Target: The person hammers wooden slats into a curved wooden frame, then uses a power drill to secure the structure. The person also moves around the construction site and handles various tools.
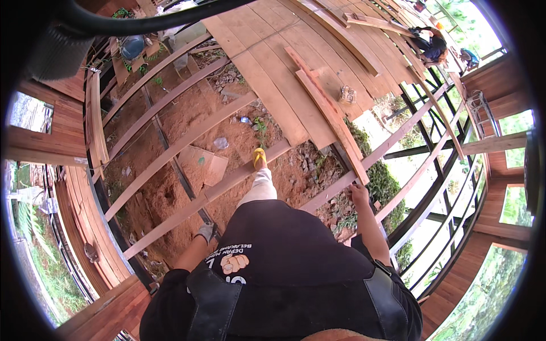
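Observation:
My right hand [358, 193] reaches forward and grips the near end of a long reddish wooden plank [327, 111]. The plank lies slanted across the laid floorboards [267, 74] and sticks out over the open gap. My left hand [206, 231], in a grey glove, hangs low by my hip above a wooden joist [170, 219]. Its fingers look curled, with nothing visible in them. My foot in a yellow sandal [259, 157] stands on the joist ahead of me.
Between the joists, open gaps drop to bare dirt [170, 187] with stones and litter. A black metal frame [432, 187] runs along the right. A small box [347, 95] sits on the boards. Another person [430, 45] crouches at the far right. A blue bucket [132, 45] stands far left.

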`<state>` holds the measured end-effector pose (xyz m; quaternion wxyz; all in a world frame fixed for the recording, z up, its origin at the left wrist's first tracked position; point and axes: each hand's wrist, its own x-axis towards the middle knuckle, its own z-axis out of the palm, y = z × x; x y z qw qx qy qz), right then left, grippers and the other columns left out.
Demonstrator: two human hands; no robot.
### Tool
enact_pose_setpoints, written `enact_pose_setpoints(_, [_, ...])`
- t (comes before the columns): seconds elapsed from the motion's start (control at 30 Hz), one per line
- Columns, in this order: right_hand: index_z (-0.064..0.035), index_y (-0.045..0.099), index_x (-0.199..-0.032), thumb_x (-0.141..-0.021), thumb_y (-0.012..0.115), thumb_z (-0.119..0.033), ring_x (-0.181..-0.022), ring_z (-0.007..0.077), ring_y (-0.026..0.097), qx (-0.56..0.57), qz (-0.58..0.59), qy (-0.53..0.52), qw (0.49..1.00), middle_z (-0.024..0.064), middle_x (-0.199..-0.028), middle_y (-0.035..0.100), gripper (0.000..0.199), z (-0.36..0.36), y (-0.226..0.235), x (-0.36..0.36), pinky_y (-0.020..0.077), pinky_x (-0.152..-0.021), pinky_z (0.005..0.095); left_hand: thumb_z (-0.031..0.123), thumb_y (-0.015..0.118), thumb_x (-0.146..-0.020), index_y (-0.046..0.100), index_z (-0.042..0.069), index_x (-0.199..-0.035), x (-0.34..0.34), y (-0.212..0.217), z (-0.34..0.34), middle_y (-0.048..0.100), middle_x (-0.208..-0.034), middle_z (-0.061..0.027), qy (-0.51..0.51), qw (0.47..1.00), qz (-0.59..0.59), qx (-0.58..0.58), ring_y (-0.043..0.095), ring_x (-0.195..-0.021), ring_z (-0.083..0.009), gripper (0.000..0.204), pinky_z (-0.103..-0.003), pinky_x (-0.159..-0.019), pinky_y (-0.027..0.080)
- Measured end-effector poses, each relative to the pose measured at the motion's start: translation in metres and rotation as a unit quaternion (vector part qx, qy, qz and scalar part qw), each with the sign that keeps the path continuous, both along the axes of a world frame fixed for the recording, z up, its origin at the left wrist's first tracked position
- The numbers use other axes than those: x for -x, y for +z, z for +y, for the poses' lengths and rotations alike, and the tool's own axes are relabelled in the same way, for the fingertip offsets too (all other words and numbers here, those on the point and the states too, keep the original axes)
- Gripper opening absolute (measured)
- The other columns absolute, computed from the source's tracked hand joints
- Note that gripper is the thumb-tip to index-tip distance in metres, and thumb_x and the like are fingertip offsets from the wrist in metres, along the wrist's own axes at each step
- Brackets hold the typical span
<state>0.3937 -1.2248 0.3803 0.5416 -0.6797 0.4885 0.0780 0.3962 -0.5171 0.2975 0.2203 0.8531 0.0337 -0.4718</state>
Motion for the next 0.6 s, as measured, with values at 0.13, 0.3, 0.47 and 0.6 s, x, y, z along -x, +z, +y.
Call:
enact_pose_setpoints(0.13, [-0.0031, 0.067, -0.101, -0.093, 0.066, -0.021, -0.065, 0.018, 0.068, -0.021, 0.003, 0.017, 1.0, 0.0073, -0.08, 0.068, 0.02, 0.007, -0.031, -0.099, 0.0552, -0.056, 0.0338, 0.047, 0.047, -0.1, 0.069, 0.011, -0.097, -0.112, -0.049, -0.016, 0.07, -0.078, -0.01, 0.094, 0.995, -0.002, 0.037, 0.066, -0.066, -0.0269, 0.043, -0.045, -0.057, 0.049])
enact_pose_setpoints(0.3, [-0.0039, 0.066, -0.093, -0.091, 0.064, -0.017, -0.063, 0.0189, 0.068, -0.043, 0.068, 0.098, 0.992, 0.0068, -0.079, 0.067, 0.014, 0.052, -0.035, -0.188, 0.0541, -0.055, 0.0346, 0.036, 0.048, -0.101, 0.067, 0.015, -0.095, -0.343, -0.051, -0.007, 0.071, -0.089, -0.0121, 0.206, 0.967, -0.062, 0.133, 0.068, -0.082, -0.03, 0.03, -0.044, -0.072, 0.054])
enact_pose_setpoints(0.47, [-0.0026, 0.066, -0.095, -0.091, 0.062, -0.016, -0.063, 0.0204, 0.068, -0.092, 0.107, -0.068, 0.988, 0.0086, -0.08, 0.067, 0.014, 0.017, -0.008, -0.212, 0.0528, -0.054, 0.0351, 0.039, 0.057, -0.096, 0.069, 0.007, -0.089, -0.61, 0.001, -0.125, 0.071, -0.089, -0.0173, -0.348, 0.888, -0.293, -0.067, 0.068, -0.082, -0.0333, 0.035, -0.043, -0.069, 0.05])
enact_pose_setpoints(0.6, [-0.0021, 0.069, -0.095, -0.088, 0.068, -0.018, -0.064, 0.0224, 0.068, -0.113, 0.139, -0.07, 0.981, 0.0094, -0.078, 0.068, 0.018, -0.005, -0.023, -0.288, 0.0533, -0.054, 0.0376, 0.033, 0.06, -0.099, 0.068, 0.009, -0.087, -0.779, 0.019, -0.155, 0.068, -0.08, -0.0045, 0.115, 0.965, -0.216, 0.089, 0.064, -0.073, -0.0152, 0.028, -0.031, -0.069, 0.052])
